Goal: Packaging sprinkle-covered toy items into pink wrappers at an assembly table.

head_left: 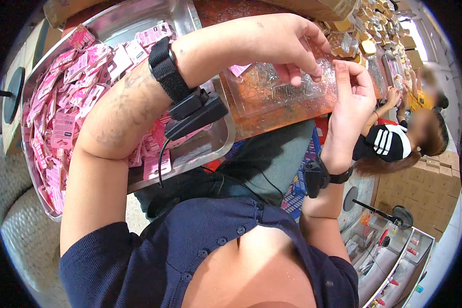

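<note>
My left hand (295,51) reaches across over an orange-red tabletop (262,120), its fingers bent and the thumb drawn close to them. Just right of it, my right hand (351,95) is raised with thumb and forefinger pressed together. The fingertips of both hands nearly meet; something thin and see-through may lie between them, but I cannot make it out. Below them, clear plastic blister shells (272,95) lie in a shiny heap on the table. A pink card (239,69) sits beside the shells, under my left forearm.
A metal tray (228,136) heaped with pink printed cards (61,131) stands at left, partly behind my left arm. Two co-workers (390,138) sit at right, near the far table's yellow pieces (367,47). Stacked cartons (416,192) and a parts bin (395,267) are at lower right.
</note>
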Available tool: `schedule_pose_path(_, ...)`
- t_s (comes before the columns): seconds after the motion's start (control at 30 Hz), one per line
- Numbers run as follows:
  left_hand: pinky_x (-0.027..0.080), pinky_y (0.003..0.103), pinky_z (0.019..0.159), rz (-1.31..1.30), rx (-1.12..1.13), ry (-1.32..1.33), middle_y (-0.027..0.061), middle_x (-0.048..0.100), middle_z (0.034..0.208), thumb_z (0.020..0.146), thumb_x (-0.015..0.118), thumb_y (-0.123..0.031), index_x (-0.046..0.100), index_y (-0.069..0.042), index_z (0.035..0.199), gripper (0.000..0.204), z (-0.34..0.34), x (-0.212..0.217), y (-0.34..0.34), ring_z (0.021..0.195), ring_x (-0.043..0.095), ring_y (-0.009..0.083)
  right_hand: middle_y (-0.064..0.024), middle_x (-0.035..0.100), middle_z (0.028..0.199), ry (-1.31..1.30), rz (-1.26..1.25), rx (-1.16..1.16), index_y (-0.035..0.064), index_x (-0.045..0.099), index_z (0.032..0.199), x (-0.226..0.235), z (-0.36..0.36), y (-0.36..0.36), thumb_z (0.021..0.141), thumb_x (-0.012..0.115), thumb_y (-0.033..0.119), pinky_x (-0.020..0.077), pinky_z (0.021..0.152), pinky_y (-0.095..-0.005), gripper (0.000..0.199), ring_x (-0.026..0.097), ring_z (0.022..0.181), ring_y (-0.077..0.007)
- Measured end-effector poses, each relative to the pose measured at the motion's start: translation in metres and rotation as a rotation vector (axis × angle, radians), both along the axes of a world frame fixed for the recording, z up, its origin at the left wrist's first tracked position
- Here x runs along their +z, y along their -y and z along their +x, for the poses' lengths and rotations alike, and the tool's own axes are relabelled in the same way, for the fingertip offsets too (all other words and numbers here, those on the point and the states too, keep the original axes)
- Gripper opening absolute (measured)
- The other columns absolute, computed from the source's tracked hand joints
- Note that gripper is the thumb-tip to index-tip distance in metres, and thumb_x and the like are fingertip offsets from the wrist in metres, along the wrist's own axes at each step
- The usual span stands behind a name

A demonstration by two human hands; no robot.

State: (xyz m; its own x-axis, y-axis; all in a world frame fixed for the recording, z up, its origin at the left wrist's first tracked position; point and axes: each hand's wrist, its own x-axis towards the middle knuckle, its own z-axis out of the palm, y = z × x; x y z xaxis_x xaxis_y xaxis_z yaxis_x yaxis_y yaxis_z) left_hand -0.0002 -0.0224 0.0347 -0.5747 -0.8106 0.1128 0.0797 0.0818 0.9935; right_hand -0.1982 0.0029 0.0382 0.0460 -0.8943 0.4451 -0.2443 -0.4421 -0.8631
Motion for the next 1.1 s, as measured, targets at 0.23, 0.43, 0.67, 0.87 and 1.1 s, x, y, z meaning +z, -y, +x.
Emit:
schedule_pose_path(0.23,0.059,0.027,0.066,-0.178,0.135,0.170,0.0120,0.072,0.089,0.086,0.073,-0.007,0.062,0.005,0.119,0.037,0.005,0.013,-0.001,0.067,0.068,0.0147,-0.0040,0.060,0.081,-0.524,-0.427,-0.172,0.0002,0.066,0.088,0.003,-0.005,-0.004,0.090,0.071,0.010,0.0444,0.069,-0.0252,0.012,0.056,0.075,-0.0127)
schedule_pose_path(0.43,0.054,0.032,0.061,-0.176,0.248,0.325,0.0177,0.071,0.086,0.082,0.064,0.001,0.059,0.008,0.113,0.032,0.013,0.039,-0.013,0.069,0.069,0.0195,-0.0043,0.060,0.082,-0.439,-0.239,-0.134,-0.0003,0.066,0.090,-0.002,-0.014,0.000,0.091,0.070,0.010,0.0440,0.066,-0.0257,0.011,0.054,0.074,-0.0127)
schedule_pose_path(0.67,0.054,0.031,0.063,-0.077,0.206,0.287,0.0181,0.071,0.087,0.083,0.072,-0.006,0.056,0.009,0.119,0.042,0.009,0.033,-0.010,0.071,0.069,0.0202,-0.0011,0.057,0.083,-0.346,-0.114,-0.127,-0.0014,0.065,0.090,-0.008,-0.012,-0.005,0.093,0.069,0.011,0.0420,0.065,-0.0225,0.013,0.051,0.074,-0.0075)
schedule_pose_path(0.87,0.054,0.031,0.067,-0.222,0.172,0.241,0.0158,0.071,0.088,0.082,0.074,-0.005,0.058,0.007,0.116,0.039,0.006,0.019,-0.002,0.076,0.068,0.0179,0.0005,0.059,0.083,-0.277,-0.052,-0.087,-0.0014,0.065,0.091,-0.006,-0.011,-0.007,0.093,0.069,0.013,0.0420,0.066,-0.0210,0.015,0.051,0.075,-0.0056)
schedule_pose_path(1.1,0.054,0.029,0.065,-0.334,0.236,0.200,0.0122,0.071,0.085,0.083,0.071,-0.003,0.061,0.004,0.111,0.030,0.011,0.008,0.007,0.074,0.066,0.0161,0.0011,0.062,0.087,-0.185,0.009,-0.102,-0.0009,0.068,0.096,-0.009,-0.022,-0.001,0.094,0.068,0.014,0.0438,0.071,-0.0204,0.015,0.053,0.077,-0.0058)
